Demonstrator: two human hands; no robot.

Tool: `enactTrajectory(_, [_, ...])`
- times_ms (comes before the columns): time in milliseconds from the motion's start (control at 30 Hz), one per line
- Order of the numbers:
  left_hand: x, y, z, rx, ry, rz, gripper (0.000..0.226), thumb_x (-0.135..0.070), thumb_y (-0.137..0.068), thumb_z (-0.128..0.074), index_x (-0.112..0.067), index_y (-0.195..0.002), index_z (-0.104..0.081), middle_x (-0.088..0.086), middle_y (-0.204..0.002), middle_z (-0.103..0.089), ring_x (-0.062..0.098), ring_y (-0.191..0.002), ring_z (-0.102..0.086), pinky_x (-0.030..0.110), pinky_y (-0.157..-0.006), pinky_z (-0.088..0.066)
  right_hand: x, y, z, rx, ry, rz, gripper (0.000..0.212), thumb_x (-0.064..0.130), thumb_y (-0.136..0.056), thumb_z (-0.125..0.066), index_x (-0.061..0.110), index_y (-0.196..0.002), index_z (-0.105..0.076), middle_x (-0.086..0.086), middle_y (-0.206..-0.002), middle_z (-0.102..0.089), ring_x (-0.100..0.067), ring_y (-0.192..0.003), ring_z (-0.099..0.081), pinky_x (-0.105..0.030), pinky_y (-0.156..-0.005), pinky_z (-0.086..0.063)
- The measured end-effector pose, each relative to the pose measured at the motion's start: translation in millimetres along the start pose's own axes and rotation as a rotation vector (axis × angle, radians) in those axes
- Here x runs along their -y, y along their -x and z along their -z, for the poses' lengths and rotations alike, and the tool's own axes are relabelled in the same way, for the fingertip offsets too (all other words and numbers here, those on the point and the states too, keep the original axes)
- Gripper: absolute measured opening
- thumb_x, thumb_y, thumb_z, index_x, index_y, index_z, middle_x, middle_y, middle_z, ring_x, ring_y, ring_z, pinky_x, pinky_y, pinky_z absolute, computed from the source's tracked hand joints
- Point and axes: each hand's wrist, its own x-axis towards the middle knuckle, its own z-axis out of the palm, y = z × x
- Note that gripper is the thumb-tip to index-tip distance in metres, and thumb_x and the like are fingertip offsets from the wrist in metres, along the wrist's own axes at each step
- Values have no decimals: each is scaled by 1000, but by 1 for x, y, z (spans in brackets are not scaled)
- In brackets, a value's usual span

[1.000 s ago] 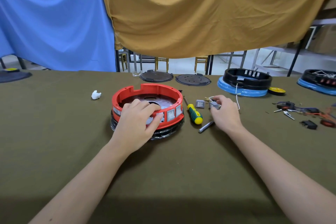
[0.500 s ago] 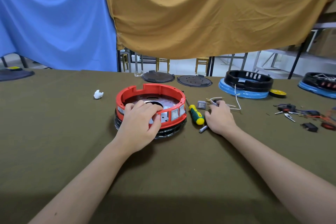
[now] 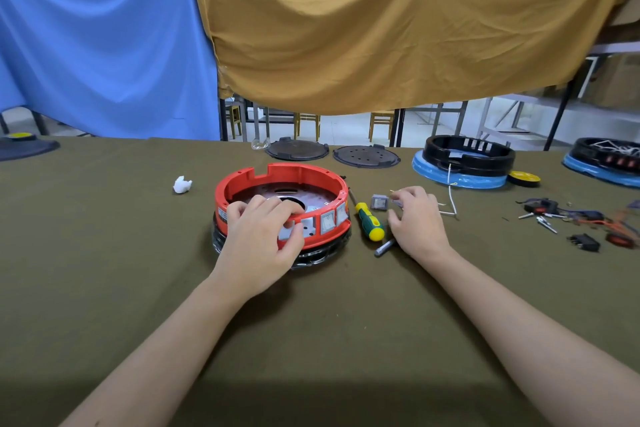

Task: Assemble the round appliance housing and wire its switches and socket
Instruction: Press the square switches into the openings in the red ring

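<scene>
Looks like a small assembly workshop: long bench under olive cloth (image 3: 104, 253), more half-built black housings on blue bases (image 3: 464, 166) at 1 o'clock, loose switches and wires (image 3: 571, 222) at 2, screwdriver (image 3: 369, 224) dead centre.

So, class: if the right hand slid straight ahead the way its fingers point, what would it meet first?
Probably the small grey part with white wires that the right hand's fingertips already touch. The grey square switch lies just left of that line; depth is uncertain.
</scene>
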Motion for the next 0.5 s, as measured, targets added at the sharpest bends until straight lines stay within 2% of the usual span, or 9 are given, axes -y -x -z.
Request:
enactTrajectory(133, [1,0,1,26,39,-7,22,-31,-91,-48,-25,-103,-65,-15,-90,-64,8,-87,-49,29,-85,-24,-2,0,8,-89,-245,-94,11,15,-93,-63,16,-103,-64,-5,-104,-63,-20,-92,-58,-29,-79,-46])
enactTrajectory(200, [1,0,2,26,56,-10,22,-30,-91,-49,-25,-104,-66,-15,-89,-64,7,-86,-49,30,-85,-26,-1,0,12,-108,-543,-236,11,21,-92,-67,17,-99,-60,-6,-95,-66,-17,-81,-63,-27,-72,-50])
enactTrajectory(267, [1,0,3,24,67,-15,23,-29,-90,-50,-24,-104,-67,-15,-88,-64,7,-86,-49,32,-85,-29,3,0,17,-80,-941,-373,17,21,-93,-67,13,-107,-60,-11,-93,-70,-17,-73,-67,-27,-68,-56])
enactTrajectory(400, [2,-1,5,34,82,-26,26,-29,-90,-49,-23,-107,-68,-16,-91,-64,5,-87,-50,33,-86,-31,14,0,22,191,-1503,-455,24,21,-100,-55,11,-119,-65,-7,-85,-69,-10,-57,-54,-19,-54,-47])
enactTrajectory(500, [5,-1,6,32,109,-32,29,-28,-88,-50,-22,-109,-68,-16,-98,-63,4,-92,-50,31,-89,-30,19,2,23,465,-1718,-451,32,30,-102,-45,12,-120,-64,-3,-75,-55,-10,-54,-41,-20,-50,-40])
